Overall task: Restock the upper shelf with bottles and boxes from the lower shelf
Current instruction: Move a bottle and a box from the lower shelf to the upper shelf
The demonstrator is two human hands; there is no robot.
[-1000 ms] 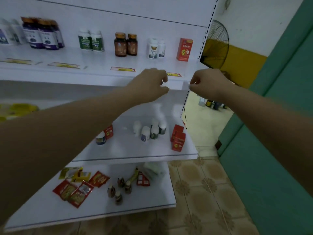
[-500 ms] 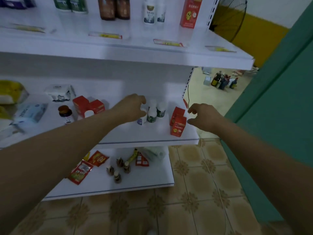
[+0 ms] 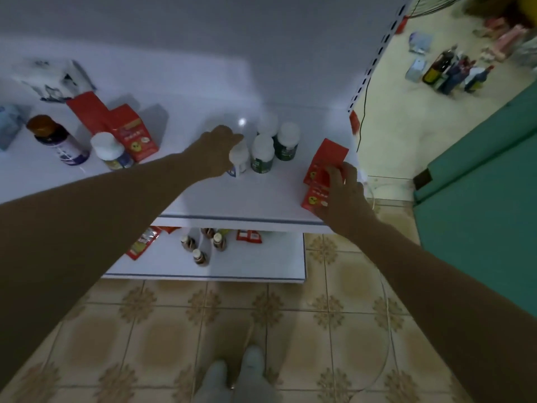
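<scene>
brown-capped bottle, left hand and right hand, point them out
brown-capped bottle (image 3: 43, 126): head view, on its cap
left hand (image 3: 216, 153): head view, back of hand
right hand (image 3: 344, 195): head view, back of hand

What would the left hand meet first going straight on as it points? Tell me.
The left hand seems to touch the white bottle now; beyond it, the rear white-capped bottle probably comes next, though depth is unclear.
</scene>
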